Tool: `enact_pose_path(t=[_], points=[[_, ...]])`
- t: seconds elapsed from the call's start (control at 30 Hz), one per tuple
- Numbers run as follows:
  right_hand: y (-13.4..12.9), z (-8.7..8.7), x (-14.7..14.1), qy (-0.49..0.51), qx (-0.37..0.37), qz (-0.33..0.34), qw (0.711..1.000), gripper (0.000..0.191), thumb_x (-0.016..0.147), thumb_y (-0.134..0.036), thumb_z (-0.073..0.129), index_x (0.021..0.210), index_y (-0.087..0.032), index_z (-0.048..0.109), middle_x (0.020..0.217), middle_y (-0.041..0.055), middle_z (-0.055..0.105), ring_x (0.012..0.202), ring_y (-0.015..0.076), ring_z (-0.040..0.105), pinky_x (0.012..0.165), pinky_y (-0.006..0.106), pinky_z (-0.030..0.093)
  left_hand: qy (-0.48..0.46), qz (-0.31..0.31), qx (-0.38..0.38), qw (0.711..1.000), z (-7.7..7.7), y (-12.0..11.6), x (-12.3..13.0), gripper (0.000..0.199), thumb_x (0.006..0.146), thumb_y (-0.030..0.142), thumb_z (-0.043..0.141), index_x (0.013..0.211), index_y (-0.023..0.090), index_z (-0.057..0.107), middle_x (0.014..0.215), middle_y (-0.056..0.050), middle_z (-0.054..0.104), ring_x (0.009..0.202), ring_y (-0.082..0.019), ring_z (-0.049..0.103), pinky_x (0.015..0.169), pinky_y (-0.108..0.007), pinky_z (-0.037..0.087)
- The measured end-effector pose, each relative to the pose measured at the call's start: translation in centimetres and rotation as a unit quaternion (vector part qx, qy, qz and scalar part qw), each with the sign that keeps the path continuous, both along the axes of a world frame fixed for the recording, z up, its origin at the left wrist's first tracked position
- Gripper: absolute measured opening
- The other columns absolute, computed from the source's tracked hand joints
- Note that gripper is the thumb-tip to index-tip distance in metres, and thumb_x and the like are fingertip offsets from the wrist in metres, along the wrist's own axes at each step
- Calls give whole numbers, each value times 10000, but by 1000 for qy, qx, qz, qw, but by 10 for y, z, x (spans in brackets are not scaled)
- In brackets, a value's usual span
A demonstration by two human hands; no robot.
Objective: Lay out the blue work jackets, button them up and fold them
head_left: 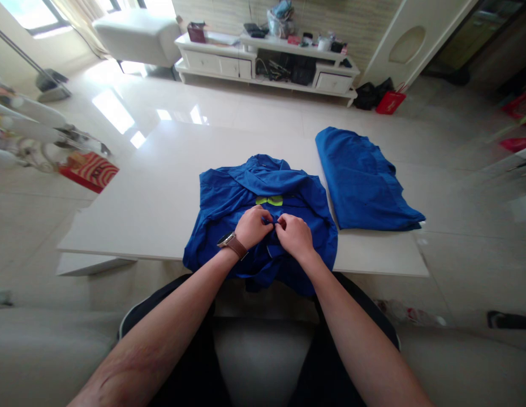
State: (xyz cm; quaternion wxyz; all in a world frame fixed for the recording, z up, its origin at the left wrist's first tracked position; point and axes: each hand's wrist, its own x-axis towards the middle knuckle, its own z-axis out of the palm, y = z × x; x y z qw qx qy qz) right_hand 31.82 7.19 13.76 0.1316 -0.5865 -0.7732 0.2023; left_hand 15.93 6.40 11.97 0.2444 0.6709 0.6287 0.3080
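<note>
A blue shirt (pixel 220 198) with a collar and a yellow-green patch lies in front of me, its lower edge hanging over the near side of the white table (pixel 131 192). My left hand (pixel 253 225), with a watch on its wrist, pinches the shirt's fabric near the middle. Close beside it, my right hand (pixel 293 233) pinches the same part, the fingertips of both almost meeting. What exactly lies between the fingertips is too small to make out. To the right rests a second blue garment (pixel 360 181), folded flat.
Beyond the table stands a low white cabinet (pixel 216 65) with various items on it. A light padded bench (pixel 138 37) is at the back left. On the floor are a red patterned bag (pixel 91 169) at left and a red bag (pixel 390 102) at the back right.
</note>
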Motion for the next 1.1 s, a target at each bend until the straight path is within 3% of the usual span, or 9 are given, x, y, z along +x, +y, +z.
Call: enact_pose_path(t=[0.27, 0.87, 1.1], points=[[-1, -6, -2, 20, -1, 42, 999, 163, 942, -203, 523, 917, -233, 682, 970, 50, 740, 939, 210, 668, 771, 282, 408, 22, -55, -7, 998, -5, 3, -1, 224, 781, 126, 600, 873, 170, 799, 817, -42, 696, 756, -161, 600, 729, -270, 451], [-3, -3, -3, 22, 7, -21, 1000, 93, 906, -274, 601, 867, -261, 684, 910, 11, 738, 846, 202, 652, 656, 288, 348, 48, -88, 29, 995, 4, 1, 0, 194, 771, 116, 565, 649, 172, 706, 736, -37, 594, 669, -146, 505, 619, -292, 348], [-3, -4, -3, 48, 54, -5, 997, 65, 895, -225, 577, 852, -239, 624, 975, 29, 681, 898, 192, 605, 655, 277, 332, 48, -89, 33, 994, 5, 1, 0, 182, 772, 124, 570, 659, 171, 706, 717, -34, 594, 642, -140, 491, 603, -289, 329]])
